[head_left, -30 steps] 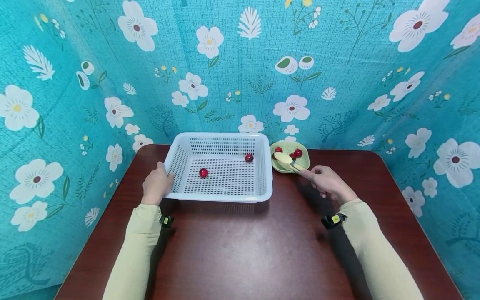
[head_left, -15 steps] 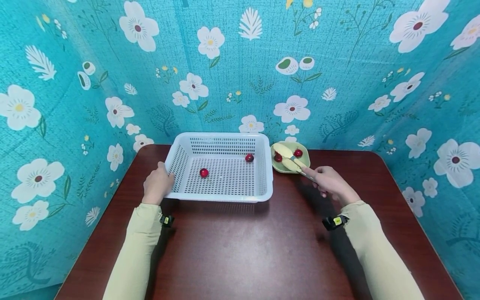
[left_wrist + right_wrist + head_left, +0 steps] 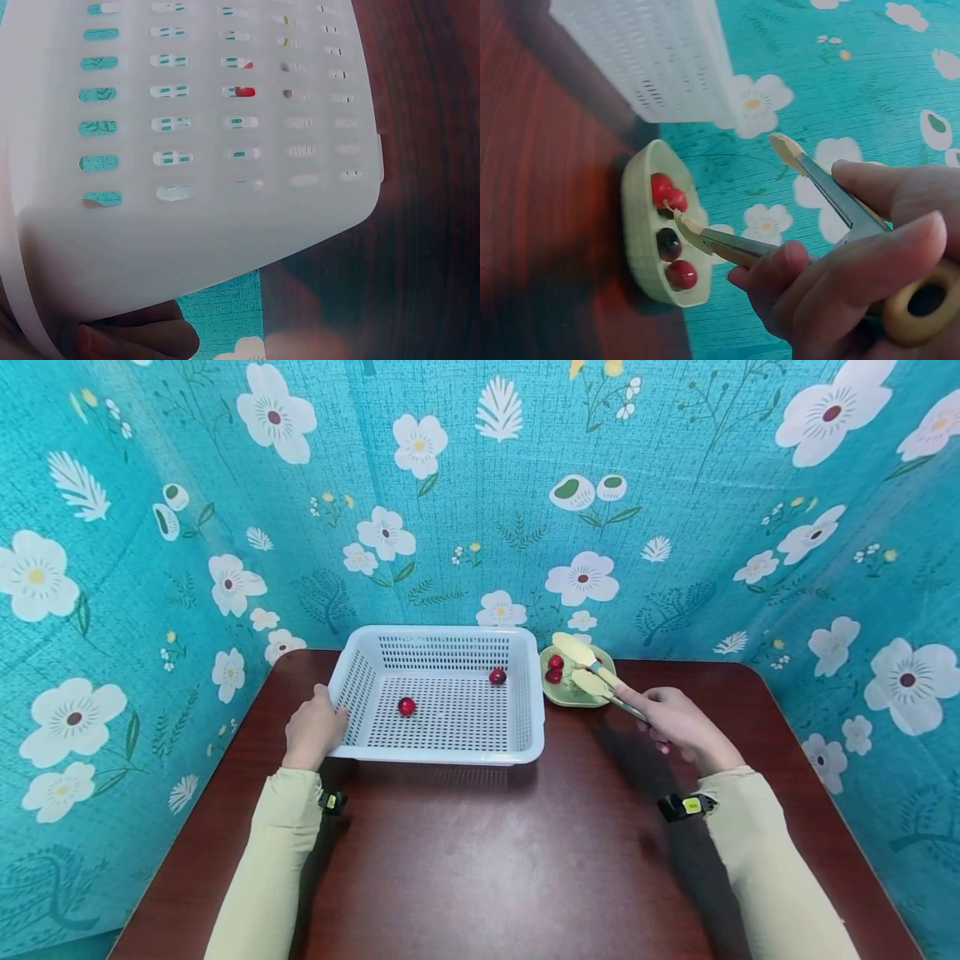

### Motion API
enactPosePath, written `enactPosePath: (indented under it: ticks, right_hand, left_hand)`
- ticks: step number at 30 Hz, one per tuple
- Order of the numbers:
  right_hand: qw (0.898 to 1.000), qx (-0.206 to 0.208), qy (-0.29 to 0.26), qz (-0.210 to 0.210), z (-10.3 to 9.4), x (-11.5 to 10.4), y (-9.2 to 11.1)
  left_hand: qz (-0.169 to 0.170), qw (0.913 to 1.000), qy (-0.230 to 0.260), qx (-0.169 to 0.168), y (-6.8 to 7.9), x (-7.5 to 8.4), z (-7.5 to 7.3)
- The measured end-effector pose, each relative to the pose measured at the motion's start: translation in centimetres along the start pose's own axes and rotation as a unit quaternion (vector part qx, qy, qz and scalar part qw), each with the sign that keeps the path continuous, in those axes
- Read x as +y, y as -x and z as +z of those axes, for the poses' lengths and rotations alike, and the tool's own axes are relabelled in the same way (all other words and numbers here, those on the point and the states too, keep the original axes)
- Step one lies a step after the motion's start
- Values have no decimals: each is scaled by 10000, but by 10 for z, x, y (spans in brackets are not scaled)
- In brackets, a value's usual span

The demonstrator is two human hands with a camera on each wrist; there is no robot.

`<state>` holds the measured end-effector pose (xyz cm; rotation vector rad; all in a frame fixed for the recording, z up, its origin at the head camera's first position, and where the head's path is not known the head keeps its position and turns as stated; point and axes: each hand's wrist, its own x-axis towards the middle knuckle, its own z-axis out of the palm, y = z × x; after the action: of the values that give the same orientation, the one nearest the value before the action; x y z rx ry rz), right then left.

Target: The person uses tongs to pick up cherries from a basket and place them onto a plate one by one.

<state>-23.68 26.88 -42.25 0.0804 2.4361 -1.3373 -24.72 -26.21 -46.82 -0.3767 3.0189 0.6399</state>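
Observation:
My left hand [image 3: 317, 727] grips the left front corner of a white slotted plastic basket [image 3: 450, 756]. In the left wrist view its fingers [image 3: 150, 337] curl at the basket's rim, partly hidden by the wall. Two red cherries lie apart on the basket floor, one cherry [image 3: 407, 706] left of the middle and another cherry [image 3: 497, 676] at the back right. My right hand [image 3: 678, 725] holds metal tongs [image 3: 829, 191] with cream tips. The tips stand spread, nothing between them, over a small green dish [image 3: 639, 232]. Several cherries [image 3: 681, 274], red and dark, sit in that dish.
Both containers stand side by side at the back of a dark brown wooden table [image 3: 480, 860]. Behind and at both sides hangs a teal flowered cloth [image 3: 450, 527], close to the table's back edge.
The tongs' tips have spread apart, and the right hand has drawn slightly right with them, showing more of the cherries in the dish. The left hand and basket stay put.

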Motion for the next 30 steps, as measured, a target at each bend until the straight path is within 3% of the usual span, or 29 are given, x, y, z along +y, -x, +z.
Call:
enactPosePath:
  ticks: [15, 22, 30]
  right_hand:
    - [9984, -100, -351, -433, -8, -31, 21]
    - [9953, -406, -537, -703, 4, -47, 23]
    - [9932, -774, -517, -698, 26, -57, 14]
  left_hand:
    - [156, 9998, -98, 105, 0, -2, -1]
    - [108, 9999, -89, 100, 0, -1, -1]
    - [63, 9999, -73, 45, 0, 0, -1]
